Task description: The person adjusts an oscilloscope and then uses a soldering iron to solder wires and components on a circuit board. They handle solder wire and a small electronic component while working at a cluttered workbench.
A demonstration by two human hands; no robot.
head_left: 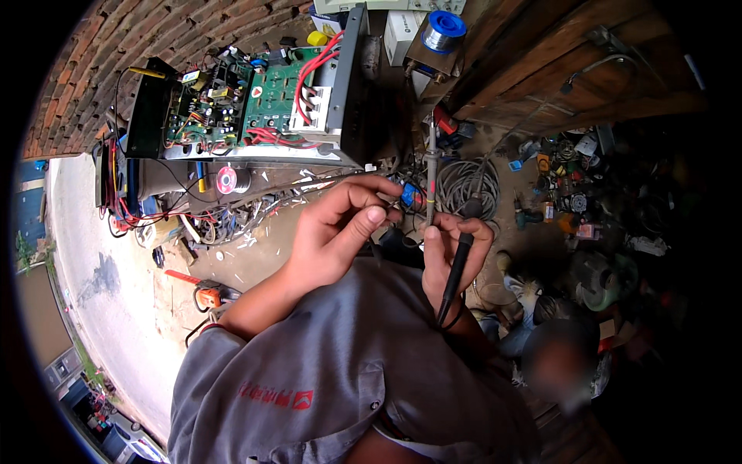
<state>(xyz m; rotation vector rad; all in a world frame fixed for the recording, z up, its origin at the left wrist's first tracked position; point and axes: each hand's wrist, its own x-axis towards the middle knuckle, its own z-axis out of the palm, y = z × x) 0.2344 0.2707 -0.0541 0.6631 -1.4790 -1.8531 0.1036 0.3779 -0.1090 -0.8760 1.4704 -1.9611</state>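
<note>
My right hand [454, 259] is closed in front of my chest, thumb and fingers round a slim grey oscilloscope probe [431, 174] with coloured bands, its tip pointing away from me. A black handle [457, 271] with a cable lies across the same fingers. Just to the left, my left hand [336, 232] pinches something thin and dark, perhaps a lead; the fingers partly hide it. Beyond my hands, to the left, an opened electronic unit [340, 143] shows its green circuit boards [274, 89] and thick red wires [305, 73]. Neither hand touches it.
A blue solder spool [444, 31] sits on a box at the back. A smaller spool [226, 179] lies below the unit. Coiled cable [464, 185] and clutter cover the floor to the right, near another person [560, 359]. An orange chainsaw [207, 294] is at left.
</note>
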